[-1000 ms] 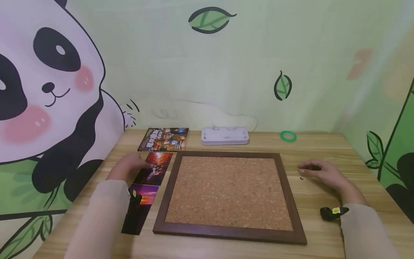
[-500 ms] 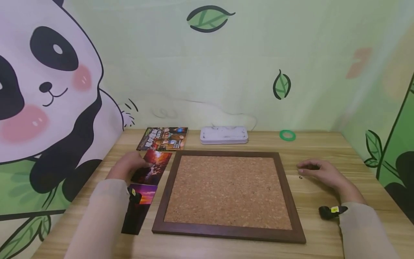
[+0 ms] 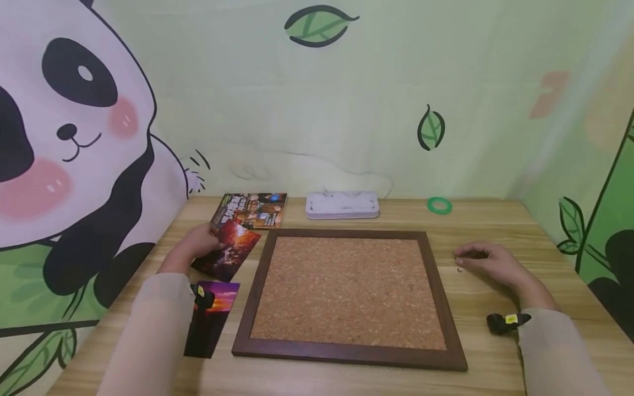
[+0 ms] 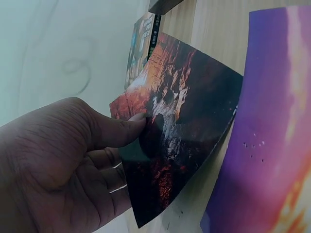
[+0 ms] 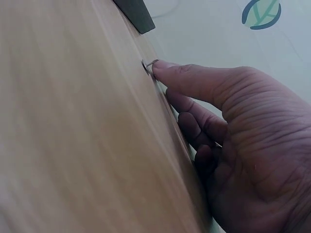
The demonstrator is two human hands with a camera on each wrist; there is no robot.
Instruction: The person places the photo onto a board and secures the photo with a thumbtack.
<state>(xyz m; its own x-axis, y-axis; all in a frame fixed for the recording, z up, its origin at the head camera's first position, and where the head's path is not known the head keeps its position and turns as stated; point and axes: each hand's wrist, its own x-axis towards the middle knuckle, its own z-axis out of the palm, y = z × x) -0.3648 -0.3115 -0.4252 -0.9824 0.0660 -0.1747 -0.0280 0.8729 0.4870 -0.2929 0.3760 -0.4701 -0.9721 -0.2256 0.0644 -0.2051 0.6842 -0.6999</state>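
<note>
Near the table's (image 3: 510, 225) left edge, the left hand (image 3: 199, 242) pinches a reddish photo (image 3: 233, 253) sideways, perhaps keeping most visible; whether the right hand (image 3: 497, 267) grips the tiny object (image 3: 459, 270) is unclear.

Beige sleeves (image 3: 557, 352) meet black wrist cameras (image 3: 497, 324) bearing yellow labels (image 3: 511, 319).

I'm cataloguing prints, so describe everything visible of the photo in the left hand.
The photo is a thin rectangular print, apparently paper or card, fiery orange-red toward one end, dark elsewhere, with pale streaks near the middle. The left hand pinches one edge, thumb on the printed face; the sheet bows slightly. It is askew, left of the cork board and beyond the purple sunset photo. In the head view a corner overlaps the book; contact is unclear.
</note>
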